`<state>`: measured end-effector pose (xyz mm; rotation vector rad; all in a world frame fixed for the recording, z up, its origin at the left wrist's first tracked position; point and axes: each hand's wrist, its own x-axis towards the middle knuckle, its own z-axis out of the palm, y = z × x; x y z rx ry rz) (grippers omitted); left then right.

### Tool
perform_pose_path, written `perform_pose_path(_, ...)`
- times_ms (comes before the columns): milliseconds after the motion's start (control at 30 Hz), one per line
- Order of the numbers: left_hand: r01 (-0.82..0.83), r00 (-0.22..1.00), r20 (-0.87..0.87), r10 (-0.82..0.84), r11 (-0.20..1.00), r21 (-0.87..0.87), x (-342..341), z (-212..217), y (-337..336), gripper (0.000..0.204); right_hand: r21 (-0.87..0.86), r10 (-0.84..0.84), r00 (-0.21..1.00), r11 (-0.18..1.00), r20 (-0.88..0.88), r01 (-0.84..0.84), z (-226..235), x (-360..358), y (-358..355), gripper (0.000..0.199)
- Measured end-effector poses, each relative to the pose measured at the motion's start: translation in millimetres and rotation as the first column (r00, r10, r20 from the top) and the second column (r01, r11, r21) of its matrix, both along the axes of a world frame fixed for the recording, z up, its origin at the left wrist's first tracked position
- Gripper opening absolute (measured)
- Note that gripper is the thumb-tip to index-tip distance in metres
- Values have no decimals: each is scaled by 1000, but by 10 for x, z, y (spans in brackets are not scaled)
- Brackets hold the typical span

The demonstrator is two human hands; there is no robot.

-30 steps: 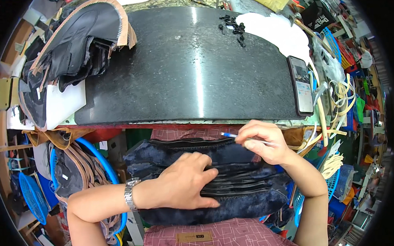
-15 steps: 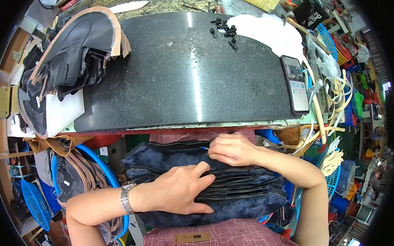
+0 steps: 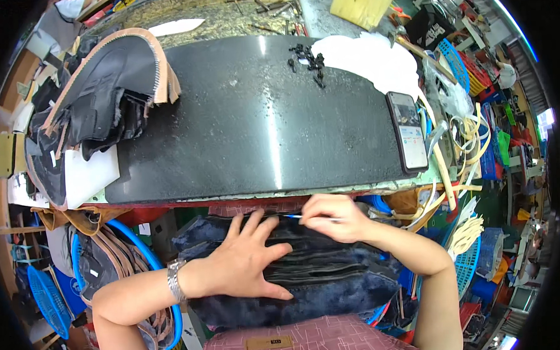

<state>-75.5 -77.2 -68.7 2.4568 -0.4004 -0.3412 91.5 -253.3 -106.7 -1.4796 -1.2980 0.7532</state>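
Across my lap lies a bundle of dark blue, suede-like pieces with black edges (image 3: 321, 304), layered in rows. My left hand (image 3: 238, 260) rests on it with fingers spread, fingertips at the far rows and thumb toward the near fold. At the far right part of the bundle, my right hand (image 3: 334, 217) pinches a thin pen (image 3: 290, 216), blue and white near its tip. The pen points left, close to the far edge of the pieces and just right of my left fingertips. Whether its tip touches the material is too small to tell.
Beyond the bundle is a dark stone slab (image 3: 229, 127). On it are a phone (image 3: 409, 133), small black parts (image 3: 310, 61) and a white sheet (image 3: 368, 64). Black leather pieces with tan edging (image 3: 116, 69) stand at left. Pale strips (image 3: 470, 137) hang at right.
My left hand has moved farther away and slightly left, its fingers now spread wider over the far rows. My right hand, still holding the pen, has shifted slightly. The whole view has tilted.
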Motion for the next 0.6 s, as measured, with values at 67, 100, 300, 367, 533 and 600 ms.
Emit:
perform_pose_path(67,-17,978,-207,29,998,60,35,-140,80,82,76,-105,994,991,-25,106,409,161,1,9)
perform_pose_path(100,-10,978,-208,30,995,96,44,-122,118,83,136,-178,984,975,-14,178,572,266,99,10)
perform_pose_path(300,94,949,-299,-96,995,-22,260,236,50,98,277,-465,673,885,575,375,962,1545,1433,17)
perform_pose_path(367,135,945,-304,-120,991,27,322,197,24,105,195,-441,480,856,758,479,795,1893,1741,19)
perform_pose_path(533,105,782,-569,-253,954,-280,138,166,191,114,560,-567,637,791,522,245,748,1307,2042,20)
perform_pose_path(600,111,827,-518,-217,967,-228,15,102,177,110,198,18,930,975,366,-97,851,600,1649,21)
